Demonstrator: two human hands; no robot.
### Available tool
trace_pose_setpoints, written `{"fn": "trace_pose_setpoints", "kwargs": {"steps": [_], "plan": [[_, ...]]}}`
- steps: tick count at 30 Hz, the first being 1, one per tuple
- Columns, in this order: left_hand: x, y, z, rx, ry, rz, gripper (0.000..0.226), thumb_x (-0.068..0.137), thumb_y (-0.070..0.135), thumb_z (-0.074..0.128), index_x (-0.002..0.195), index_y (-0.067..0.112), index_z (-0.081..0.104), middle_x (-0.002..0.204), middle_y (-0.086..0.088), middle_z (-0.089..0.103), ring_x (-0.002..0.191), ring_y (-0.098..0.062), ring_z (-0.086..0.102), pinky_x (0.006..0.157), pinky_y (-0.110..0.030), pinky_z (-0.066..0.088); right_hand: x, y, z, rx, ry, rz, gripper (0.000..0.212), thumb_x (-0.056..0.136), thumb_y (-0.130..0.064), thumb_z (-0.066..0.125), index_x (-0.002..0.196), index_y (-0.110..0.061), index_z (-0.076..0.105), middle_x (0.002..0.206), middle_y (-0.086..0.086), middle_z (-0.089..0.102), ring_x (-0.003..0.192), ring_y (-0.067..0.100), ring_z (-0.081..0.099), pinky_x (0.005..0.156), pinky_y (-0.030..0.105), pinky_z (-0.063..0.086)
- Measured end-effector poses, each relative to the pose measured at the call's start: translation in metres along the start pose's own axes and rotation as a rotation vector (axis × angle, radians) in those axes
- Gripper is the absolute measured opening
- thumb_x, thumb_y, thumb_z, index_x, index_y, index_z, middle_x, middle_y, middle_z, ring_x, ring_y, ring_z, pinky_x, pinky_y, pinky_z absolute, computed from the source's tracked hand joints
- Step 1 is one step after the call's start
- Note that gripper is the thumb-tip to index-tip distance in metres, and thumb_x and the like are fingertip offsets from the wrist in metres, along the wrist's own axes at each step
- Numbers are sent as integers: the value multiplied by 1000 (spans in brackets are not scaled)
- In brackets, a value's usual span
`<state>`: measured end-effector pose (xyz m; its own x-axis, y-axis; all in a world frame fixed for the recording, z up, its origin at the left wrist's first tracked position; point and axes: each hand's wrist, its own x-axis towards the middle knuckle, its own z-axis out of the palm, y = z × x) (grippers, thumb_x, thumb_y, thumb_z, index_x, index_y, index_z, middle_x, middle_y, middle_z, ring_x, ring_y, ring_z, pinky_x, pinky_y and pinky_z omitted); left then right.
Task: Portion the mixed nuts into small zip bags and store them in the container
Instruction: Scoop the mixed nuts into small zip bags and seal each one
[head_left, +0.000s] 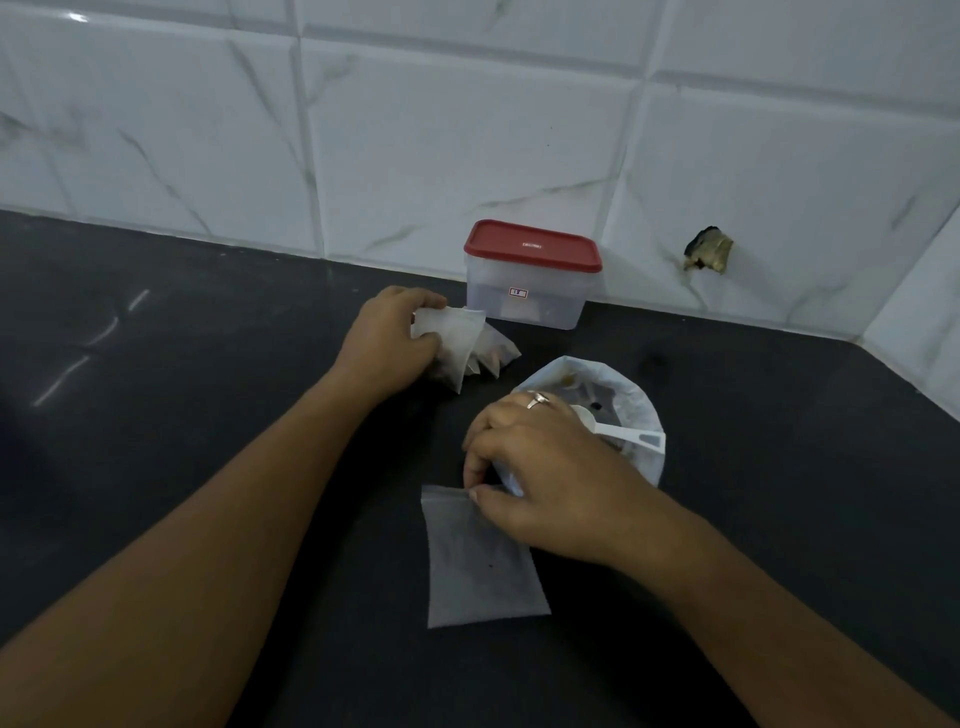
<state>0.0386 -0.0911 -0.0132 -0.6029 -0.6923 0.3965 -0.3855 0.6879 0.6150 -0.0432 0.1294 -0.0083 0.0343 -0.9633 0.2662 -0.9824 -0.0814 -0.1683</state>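
A clear plastic container (524, 301) with a red lid stands shut against the tiled wall. In front of it my left hand (387, 340) grips a small filled zip bag (453, 338), with other filled bags (496, 356) lying just beside it. Nearer to me an empty zip bag (480, 566) lies flat on the dark counter. My right hand (535, 462) pinches its top edge. Behind that hand sits the large open bag of mixed nuts (641, 415), with a white plastic scoop (623, 431) resting in it.
The dark counter (208, 415) runs to a white marble-look tiled wall (415, 130) at the back and right. A broken hole (709, 249) shows in the tile at the right of the container.
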Motion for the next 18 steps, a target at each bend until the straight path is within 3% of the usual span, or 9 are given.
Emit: {"fn": "trace_pose_setpoints", "kwargs": {"steps": [4,7,10,14,18], "plan": [[1,-5,0,2,30,36,47,85,18,73,131,25,66,136,-4,56,125,-24,53,106,-45,49,-1,0,-3,327,123,81,5,92,-26,72,87,-27,71,91,-14,70,95,6,65,90,36,53],[2,-3,-1,-14,106,49,41,89,22,73,129,26,65,135,-2,55,123,-22,52,101,-38,48,-1,4,-9,521,259,160,5,98,-21,70,94,-25,69,89,-10,71,89,10,70,80,36,60],[2,7,-4,-170,189,18,32,92,23,73,124,27,67,127,4,58,114,-14,55,89,-25,45,-2,11,-16,626,409,256,6,98,-14,69,94,-18,68,83,-4,71,80,13,70,73,29,60],[-3,23,-10,-538,239,-42,17,94,22,72,111,23,72,107,3,71,100,-11,67,87,-31,58,-4,29,-21,686,508,448,10,98,-15,67,88,-17,67,68,1,70,60,12,65,61,27,55],[-12,40,-11,-663,163,97,18,100,25,66,105,8,72,92,-6,74,76,-11,66,69,-27,56,-7,44,-22,709,596,603,11,97,-15,66,87,-12,66,60,1,65,50,10,60,51,22,47]]}}
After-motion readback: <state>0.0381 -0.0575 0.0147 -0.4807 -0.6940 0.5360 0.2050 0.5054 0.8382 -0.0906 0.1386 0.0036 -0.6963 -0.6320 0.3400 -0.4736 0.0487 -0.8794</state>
